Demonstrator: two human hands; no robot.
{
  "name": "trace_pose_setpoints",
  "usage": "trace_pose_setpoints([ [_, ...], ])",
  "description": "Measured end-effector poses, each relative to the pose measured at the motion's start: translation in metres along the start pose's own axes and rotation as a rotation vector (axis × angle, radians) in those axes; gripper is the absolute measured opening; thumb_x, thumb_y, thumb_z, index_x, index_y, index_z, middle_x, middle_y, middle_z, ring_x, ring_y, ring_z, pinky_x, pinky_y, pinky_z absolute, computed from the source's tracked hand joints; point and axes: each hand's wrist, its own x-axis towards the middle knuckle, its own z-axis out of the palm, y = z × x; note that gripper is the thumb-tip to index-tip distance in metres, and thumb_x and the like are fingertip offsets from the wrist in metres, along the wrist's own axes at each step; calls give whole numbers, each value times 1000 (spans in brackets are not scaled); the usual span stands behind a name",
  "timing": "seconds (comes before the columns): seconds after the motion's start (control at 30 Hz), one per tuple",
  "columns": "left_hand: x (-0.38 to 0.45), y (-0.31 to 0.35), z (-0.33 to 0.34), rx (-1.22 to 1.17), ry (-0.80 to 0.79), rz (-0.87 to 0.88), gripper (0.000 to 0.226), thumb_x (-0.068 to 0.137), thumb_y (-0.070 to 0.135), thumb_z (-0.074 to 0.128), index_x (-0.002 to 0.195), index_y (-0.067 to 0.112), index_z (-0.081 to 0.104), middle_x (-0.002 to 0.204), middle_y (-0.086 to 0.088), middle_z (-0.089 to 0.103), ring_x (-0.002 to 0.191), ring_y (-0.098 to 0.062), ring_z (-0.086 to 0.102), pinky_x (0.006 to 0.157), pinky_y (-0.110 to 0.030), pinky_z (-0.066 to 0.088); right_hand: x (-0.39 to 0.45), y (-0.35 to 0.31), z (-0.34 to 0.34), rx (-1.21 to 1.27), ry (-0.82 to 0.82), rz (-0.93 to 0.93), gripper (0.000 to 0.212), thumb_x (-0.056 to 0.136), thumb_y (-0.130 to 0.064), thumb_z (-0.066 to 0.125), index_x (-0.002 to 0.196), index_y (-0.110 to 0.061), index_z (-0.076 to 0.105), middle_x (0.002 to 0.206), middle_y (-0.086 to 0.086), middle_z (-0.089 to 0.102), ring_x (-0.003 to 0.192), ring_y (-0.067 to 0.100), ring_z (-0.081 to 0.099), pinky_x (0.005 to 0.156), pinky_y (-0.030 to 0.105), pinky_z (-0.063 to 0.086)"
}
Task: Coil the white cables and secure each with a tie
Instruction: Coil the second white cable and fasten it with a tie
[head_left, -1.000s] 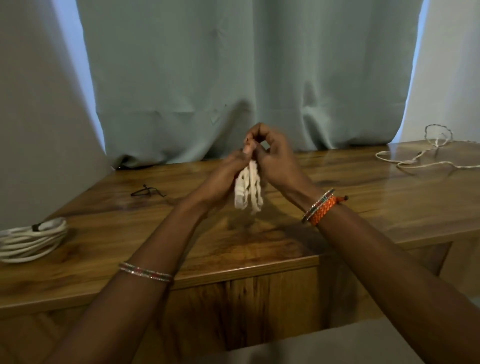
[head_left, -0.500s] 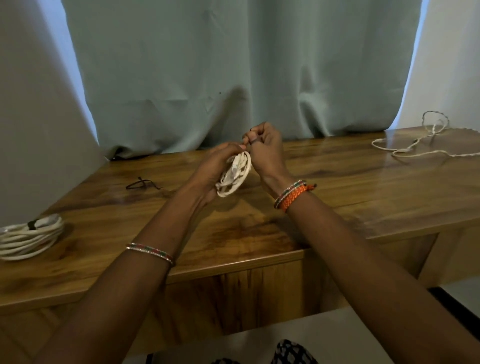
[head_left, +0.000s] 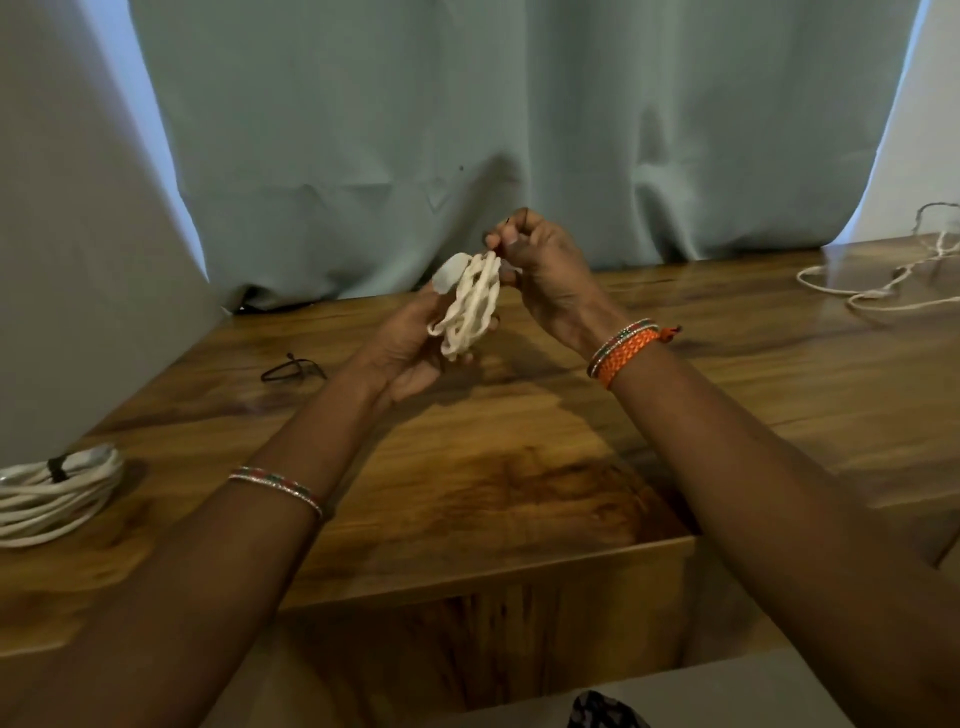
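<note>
Nearest me, at the left edge of the glossy brown wooden table (head_left: 519, 493), lies a finished coil of thick white cable (head_left: 49, 499) cinched by a dark tie. Above the middle of the table the left hand (head_left: 410, 348) cups a small bundle of white cable loops (head_left: 470, 306), fingers curled under it, a pale plug end poking out at the top. The right hand (head_left: 545, 270) pinches something thin at the bundle's top, probably the tie, though it is too small to tell. The loops look slack; if the left hand's grip eases while the tie is pulled, they may well spring apart. Further back a spare thin black tie (head_left: 293, 368) lies on the wood, and far right a loose thin white cable (head_left: 878, 286) sprawls uncoiled.
</note>
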Motion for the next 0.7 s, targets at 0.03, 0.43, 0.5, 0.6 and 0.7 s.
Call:
trace_pose_setpoints([
  [0.03,1,-1,4,16,5,49,11,93,18,47,99,18,57,69,7,68,58,-6,63,43,-16,45,0,0,-1,4,-10,-2,30,94,5,42,72,-15,45,68,-2,55,54,2,52,54,19,40],
  [0.43,-1,-1,0,51,-30,140,15,82,6,58,95,15,58,83,2,70,70,-10,67,62,-24,56,-9,5,-2,-54,-4,6,28,94,2,44,72,-15,48,69,-3,56,58,5,51,62,24,39],
  [0.5,-2,-2,0,48,4,137,16,90,4,51,97,15,59,82,4,71,71,-9,67,65,-24,56,-10,5,0,-64,5,6,28,94,1,45,72,-16,48,68,-4,58,59,5,50,63,26,37],
  [0.6,-1,-4,-1,114,21,129,17,89,8,52,102,14,62,80,3,71,68,-9,65,63,-25,54,-11,6,-3,-69,8,17,26,94,-1,47,73,-17,49,66,-8,61,63,5,51,67,29,37],
  [0.7,-1,-4,2,203,49,133,17,90,3,52,97,15,61,73,6,71,65,-5,65,64,-22,54,-13,5,-9,-62,-34,30,24,95,-4,47,75,-17,50,69,-8,61,67,8,51,71,31,37],
])
